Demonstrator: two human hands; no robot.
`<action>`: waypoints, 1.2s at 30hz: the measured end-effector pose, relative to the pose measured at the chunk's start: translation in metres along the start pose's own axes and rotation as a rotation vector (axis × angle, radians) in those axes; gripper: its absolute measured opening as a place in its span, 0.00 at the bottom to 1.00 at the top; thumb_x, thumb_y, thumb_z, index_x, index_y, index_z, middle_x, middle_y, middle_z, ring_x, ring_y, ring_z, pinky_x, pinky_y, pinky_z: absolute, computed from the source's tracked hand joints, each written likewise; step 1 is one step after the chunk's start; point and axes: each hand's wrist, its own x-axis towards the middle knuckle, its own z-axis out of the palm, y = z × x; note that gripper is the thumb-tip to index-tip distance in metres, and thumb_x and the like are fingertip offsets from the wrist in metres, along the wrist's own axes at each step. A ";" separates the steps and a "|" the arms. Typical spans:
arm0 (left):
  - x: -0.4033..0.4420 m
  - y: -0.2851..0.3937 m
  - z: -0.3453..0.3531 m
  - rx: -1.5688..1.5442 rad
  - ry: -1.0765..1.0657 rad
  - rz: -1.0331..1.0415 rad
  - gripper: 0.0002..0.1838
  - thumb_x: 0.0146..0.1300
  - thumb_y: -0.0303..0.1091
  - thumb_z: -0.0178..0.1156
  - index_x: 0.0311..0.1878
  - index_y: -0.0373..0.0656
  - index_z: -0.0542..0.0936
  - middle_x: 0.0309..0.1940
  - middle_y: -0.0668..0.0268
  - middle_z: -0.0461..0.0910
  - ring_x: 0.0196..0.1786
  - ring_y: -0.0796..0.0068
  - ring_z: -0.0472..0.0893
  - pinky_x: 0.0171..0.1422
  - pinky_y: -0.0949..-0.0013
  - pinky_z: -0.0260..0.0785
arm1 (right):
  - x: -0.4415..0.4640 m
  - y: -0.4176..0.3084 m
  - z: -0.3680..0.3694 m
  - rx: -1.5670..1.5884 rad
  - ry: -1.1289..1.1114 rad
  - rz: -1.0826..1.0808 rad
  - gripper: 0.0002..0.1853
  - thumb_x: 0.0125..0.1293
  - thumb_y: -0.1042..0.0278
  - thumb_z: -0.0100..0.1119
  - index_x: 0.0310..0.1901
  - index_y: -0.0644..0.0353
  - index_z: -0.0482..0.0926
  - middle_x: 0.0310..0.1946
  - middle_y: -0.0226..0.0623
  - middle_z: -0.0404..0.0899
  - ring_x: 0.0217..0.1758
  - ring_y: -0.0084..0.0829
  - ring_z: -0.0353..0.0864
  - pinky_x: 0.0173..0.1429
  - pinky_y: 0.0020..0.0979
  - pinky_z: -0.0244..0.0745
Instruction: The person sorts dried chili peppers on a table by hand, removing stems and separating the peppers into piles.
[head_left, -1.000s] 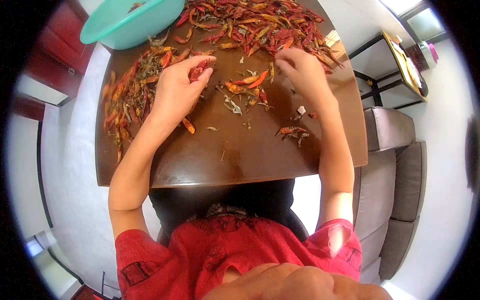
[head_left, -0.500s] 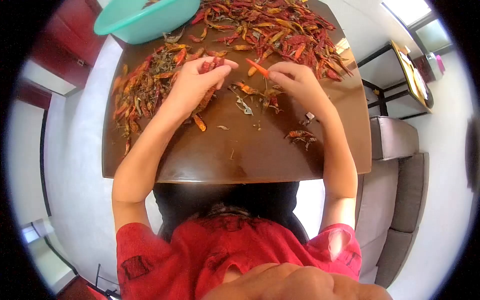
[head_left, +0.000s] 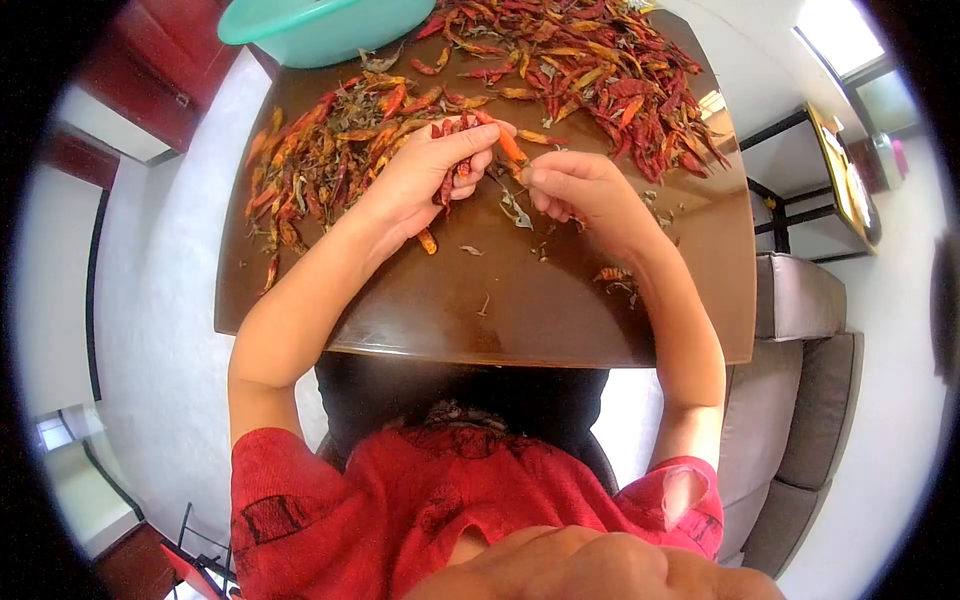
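My left hand [head_left: 425, 172] is curled around several dark red dried chilies [head_left: 447, 187]. A brighter orange-red chili [head_left: 512, 148] spans the gap between my hands, its upper end at my left thumb and fingertips. At its lower end, my right hand [head_left: 585, 187] pinches near the stem. Beside and behind my left hand lies a pile of dried chilies mixed with leafy scraps [head_left: 330, 155]. A grey curled dry leaf [head_left: 515, 211] rests on the brown table [head_left: 420, 310] just below the orange-red chili.
A larger heap of red and yellow chilies [head_left: 620, 75] covers the far right of the table. The turquoise basin [head_left: 335, 38] stands at the far left. Loose bits and a shrivelled chili [head_left: 612, 274] lie near my right forearm. A grey sofa [head_left: 800, 400] is to the right.
My hands have come closer together. The orange-red chili, earlier held only in my right hand, now reaches my left fingertips, with my right fingers at its lower end. The view has shifted slightly.
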 end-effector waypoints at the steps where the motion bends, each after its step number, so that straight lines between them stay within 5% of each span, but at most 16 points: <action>1: 0.000 0.000 0.001 -0.011 0.007 -0.007 0.16 0.70 0.38 0.58 0.53 0.36 0.77 0.22 0.76 0.67 0.21 0.87 0.62 0.23 0.79 0.51 | 0.000 0.000 0.000 -0.002 -0.008 -0.009 0.12 0.70 0.60 0.56 0.35 0.59 0.82 0.27 0.23 0.78 0.29 0.15 0.71 0.35 0.19 0.66; 18: -0.001 -0.002 0.002 -0.025 -0.032 -0.023 0.17 0.71 0.37 0.57 0.55 0.36 0.76 0.21 0.76 0.68 0.21 0.87 0.63 0.24 0.80 0.53 | 0.004 0.006 0.004 0.074 -0.009 0.002 0.12 0.68 0.62 0.52 0.37 0.61 0.81 0.20 0.22 0.69 0.23 0.15 0.64 0.28 0.20 0.58; 30: -0.004 -0.012 0.014 0.106 -0.032 0.082 0.07 0.70 0.35 0.59 0.43 0.43 0.78 0.23 0.76 0.68 0.24 0.88 0.63 0.26 0.80 0.53 | 0.014 0.011 -0.006 0.371 0.268 -0.134 0.09 0.63 0.64 0.53 0.29 0.60 0.76 0.15 0.17 0.59 0.18 0.14 0.52 0.23 0.22 0.45; 32: -0.008 -0.009 0.016 0.110 -0.010 0.185 0.05 0.70 0.33 0.57 0.43 0.43 0.76 0.23 0.75 0.68 0.25 0.87 0.63 0.28 0.79 0.54 | 0.026 0.012 -0.030 0.800 0.428 -0.178 0.10 0.64 0.65 0.52 0.25 0.56 0.72 0.15 0.16 0.55 0.17 0.15 0.48 0.23 0.23 0.43; 34: -0.011 0.001 0.020 0.065 0.042 0.257 0.05 0.71 0.35 0.55 0.42 0.44 0.73 0.22 0.74 0.65 0.23 0.84 0.62 0.26 0.77 0.53 | 0.020 0.013 -0.057 0.783 0.362 -0.215 0.13 0.64 0.65 0.52 0.22 0.53 0.69 0.15 0.16 0.52 0.17 0.16 0.45 0.23 0.23 0.43; 36: -0.005 0.014 0.011 0.030 0.066 0.381 0.06 0.72 0.35 0.54 0.41 0.44 0.73 0.21 0.74 0.65 0.23 0.83 0.61 0.27 0.77 0.53 | 0.011 0.011 -0.068 0.424 0.362 -0.206 0.12 0.65 0.64 0.52 0.23 0.53 0.70 0.15 0.16 0.54 0.17 0.14 0.46 0.23 0.23 0.43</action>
